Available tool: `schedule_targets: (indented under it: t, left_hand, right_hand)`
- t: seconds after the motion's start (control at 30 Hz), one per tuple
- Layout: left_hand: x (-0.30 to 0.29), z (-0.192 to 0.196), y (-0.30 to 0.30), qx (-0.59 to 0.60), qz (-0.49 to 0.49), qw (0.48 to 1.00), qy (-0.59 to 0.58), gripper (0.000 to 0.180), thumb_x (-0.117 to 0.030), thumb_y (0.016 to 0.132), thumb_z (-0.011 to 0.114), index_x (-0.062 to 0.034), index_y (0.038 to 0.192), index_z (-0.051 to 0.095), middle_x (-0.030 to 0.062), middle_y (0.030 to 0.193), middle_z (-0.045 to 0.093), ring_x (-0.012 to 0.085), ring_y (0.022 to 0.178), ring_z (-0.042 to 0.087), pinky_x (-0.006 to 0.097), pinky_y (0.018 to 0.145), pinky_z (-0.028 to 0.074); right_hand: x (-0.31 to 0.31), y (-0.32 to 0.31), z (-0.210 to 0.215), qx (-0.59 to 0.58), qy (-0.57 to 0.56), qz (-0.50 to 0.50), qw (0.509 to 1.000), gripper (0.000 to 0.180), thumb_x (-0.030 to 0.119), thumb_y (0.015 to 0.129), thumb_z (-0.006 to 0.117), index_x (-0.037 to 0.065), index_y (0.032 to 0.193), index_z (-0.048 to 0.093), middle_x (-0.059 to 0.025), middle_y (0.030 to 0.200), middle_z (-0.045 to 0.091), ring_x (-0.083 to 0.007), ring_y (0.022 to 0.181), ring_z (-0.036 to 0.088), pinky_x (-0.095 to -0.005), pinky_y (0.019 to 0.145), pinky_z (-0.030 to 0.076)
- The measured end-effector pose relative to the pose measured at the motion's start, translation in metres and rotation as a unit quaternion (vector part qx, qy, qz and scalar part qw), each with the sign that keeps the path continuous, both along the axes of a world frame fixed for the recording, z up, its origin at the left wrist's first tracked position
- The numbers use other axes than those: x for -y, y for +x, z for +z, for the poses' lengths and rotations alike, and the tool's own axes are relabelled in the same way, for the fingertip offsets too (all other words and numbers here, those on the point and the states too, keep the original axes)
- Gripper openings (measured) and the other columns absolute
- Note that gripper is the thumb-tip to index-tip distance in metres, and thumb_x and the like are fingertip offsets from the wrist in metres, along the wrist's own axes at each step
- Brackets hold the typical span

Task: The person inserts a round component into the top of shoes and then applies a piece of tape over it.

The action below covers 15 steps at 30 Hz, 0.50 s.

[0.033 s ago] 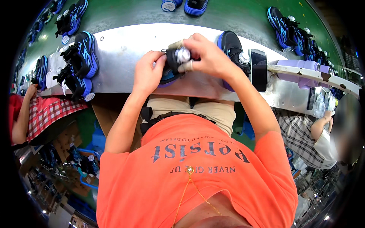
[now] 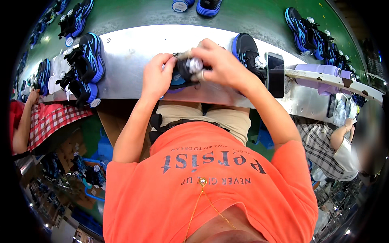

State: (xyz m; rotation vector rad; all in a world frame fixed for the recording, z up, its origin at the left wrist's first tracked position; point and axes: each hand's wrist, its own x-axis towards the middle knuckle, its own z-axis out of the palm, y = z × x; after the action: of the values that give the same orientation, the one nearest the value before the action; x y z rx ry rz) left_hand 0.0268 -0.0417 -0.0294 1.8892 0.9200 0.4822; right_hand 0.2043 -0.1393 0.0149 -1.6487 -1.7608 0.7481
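Observation:
Between my hands on the metal bench is a black and blue running shoe (image 2: 176, 79), tilted and partly covered by my fingers. A whitish, shiny round wad (image 2: 195, 65) sits at its opening, smeared by motion. My left hand (image 2: 157, 76) is closed on the shoe's left side, thumb and forefinger near the laces. My right hand (image 2: 221, 65), with pale covers on some fingertips, is closed at the shoe's opening from the right. A thin dark loop hangs below those fingertips. Just right stands another black and blue shoe (image 2: 245, 48) with a white wad in it.
A phone (image 2: 275, 75) lies right of that shoe, beside a worn white rail (image 2: 324, 75) and a lilac container (image 2: 318, 69). Paired shoes (image 2: 91, 58) stand at left. More shoes line the green surface (image 2: 142, 14) beyond the bench (image 2: 125, 60). Co-workers sit on both sides.
My right hand has shifted slightly to the right and turned a little at the shoe's opening. The shoe has tilted slightly; my left hand stays nearly in place.

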Motion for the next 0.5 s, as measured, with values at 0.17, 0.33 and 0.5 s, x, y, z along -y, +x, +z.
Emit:
schedule_targets:
  t: [0.17, 0.33, 0.5]
  left_hand:
    - [0.006, -0.004, -0.003, 0.034, 0.079, 0.996, -0.023, 0.017, -0.016, 0.086, 0.062, 0.0001, 0.088, 0.064, 0.0094, 0.078, 0.062, 0.0202, 0.070, 0.057, 0.030, 0.066, 0.045]
    - [0.006, 0.053, -0.015, -0.057, -0.097, 0.984, -0.138, 0.024, -0.022, 0.083, 0.067, 0.0014, 0.083, 0.065, 0.0036, 0.064, 0.055, 0.0094, 0.059, 0.047, 0.026, 0.055, 0.040]
    - [-0.002, 0.042, -0.014, -0.106, -0.126, 0.972, -0.165, 0.022, -0.019, 0.080, 0.067, 0.0027, 0.079, 0.063, 0.0038, 0.060, 0.053, 0.0086, 0.056, 0.045, 0.027, 0.052, 0.039]
  right_hand:
    - [0.008, -0.020, 0.011, 0.168, -0.031, 0.012, 0.985, 0.039, 0.003, 0.068, 0.069, 0.013, 0.104, 0.057, -0.0091, 0.089, 0.052, -0.0289, 0.078, 0.059, -0.0381, 0.066, 0.049]
    - [0.011, -0.016, 0.009, 0.117, -0.053, -0.031, 0.991, 0.042, 0.003, 0.070, 0.067, 0.012, 0.111, 0.057, -0.0079, 0.091, 0.055, -0.0255, 0.076, 0.059, -0.0340, 0.067, 0.050]
    - [0.015, -0.011, 0.010, -0.057, -0.064, -0.063, 0.994, 0.043, 0.010, 0.074, 0.071, 0.012, 0.115, 0.060, -0.0088, 0.091, 0.060, -0.0220, 0.071, 0.056, -0.0291, 0.070, 0.049]
